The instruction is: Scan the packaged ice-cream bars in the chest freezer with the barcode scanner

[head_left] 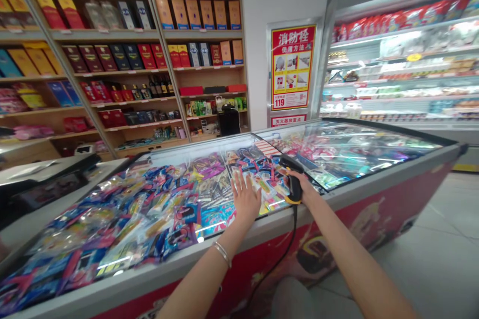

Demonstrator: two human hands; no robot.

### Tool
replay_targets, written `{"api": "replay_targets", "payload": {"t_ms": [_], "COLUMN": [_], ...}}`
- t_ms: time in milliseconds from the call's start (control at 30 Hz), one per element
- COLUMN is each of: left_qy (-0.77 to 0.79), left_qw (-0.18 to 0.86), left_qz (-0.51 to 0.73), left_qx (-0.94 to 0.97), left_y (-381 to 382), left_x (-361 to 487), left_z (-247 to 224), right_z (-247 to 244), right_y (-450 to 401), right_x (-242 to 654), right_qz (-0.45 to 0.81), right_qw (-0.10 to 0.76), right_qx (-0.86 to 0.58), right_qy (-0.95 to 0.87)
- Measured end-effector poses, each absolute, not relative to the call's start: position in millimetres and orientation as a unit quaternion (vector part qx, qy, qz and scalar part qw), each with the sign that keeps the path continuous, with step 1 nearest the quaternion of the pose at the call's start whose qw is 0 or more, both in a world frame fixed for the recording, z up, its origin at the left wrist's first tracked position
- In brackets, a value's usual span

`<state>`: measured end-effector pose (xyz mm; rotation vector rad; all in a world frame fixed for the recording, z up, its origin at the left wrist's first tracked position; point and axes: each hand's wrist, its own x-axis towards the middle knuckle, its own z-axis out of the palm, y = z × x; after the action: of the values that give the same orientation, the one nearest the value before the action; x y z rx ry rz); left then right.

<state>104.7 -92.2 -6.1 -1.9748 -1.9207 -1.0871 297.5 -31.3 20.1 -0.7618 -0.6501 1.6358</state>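
Note:
My left hand point(246, 198) has its fingers spread over the glass top of a chest freezer point(239, 237), palm down and holding nothing. Whether it touches the glass is hard to tell. Just to its right, my right hand point(301, 187) is wrapped round a black and yellow handheld scanner point(294, 184). A dark cable point(286, 253) hangs from the scanner's lower end down the freezer's front. Wrapped ice creams in colourful packets point(164, 209) lie under the glass. A silver bracelet point(223, 254) circles my left wrist.
Shelves point(123, 75) of boxes and bottles line the back wall. A counter point(56, 167) stands at the left. A red poster point(294, 67) hangs on the pillar, and a lit refrigerated display point(404, 62) stands at the right.

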Motion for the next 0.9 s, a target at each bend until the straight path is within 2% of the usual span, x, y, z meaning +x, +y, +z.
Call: {"api": "replay_targets", "payload": {"t_ms": [367, 533, 633, 733, 833, 900], "left_qy": [-0.656, -0.673, -0.697, -0.736, -0.779, -0.800], "left_qw": [0.068, 0.051, 0.071, 0.123, 0.170, 0.188], "left_qz": [-0.342, -0.350, -0.355, -0.328, -0.294, -0.274], "left_qx": [-0.670, -0.650, -0.619, -0.579, -0.527, -0.500], "left_y": [-99.9, -107.0, -115.4, -129.0, -142.9, -149.0], "left_x": [106.2, 88.1, 50.8, -4.3, -66.8, -107.8], "left_z": [0.1, 33.1, 67.3, 94.8, 105.8, 104.9], "right_z": [20.4, 29.7, 39.3, 50.1, 56.6, 58.0], "right_y": [-34.2, -39.3, -44.7, -53.0, -62.5, -68.0], "right_x": [297.6, 293.3, 278.3, 243.1, 191.7, 155.0], "right_qz": [0.664, 0.654, 0.661, 0.690, 0.719, 0.722], "right_qw": [0.577, 0.571, 0.565, 0.522, 0.466, 0.463], "right_qx": [-0.352, -0.382, -0.357, -0.338, -0.332, -0.316], "right_qy": [-0.319, -0.316, -0.342, -0.370, -0.393, -0.407]}}
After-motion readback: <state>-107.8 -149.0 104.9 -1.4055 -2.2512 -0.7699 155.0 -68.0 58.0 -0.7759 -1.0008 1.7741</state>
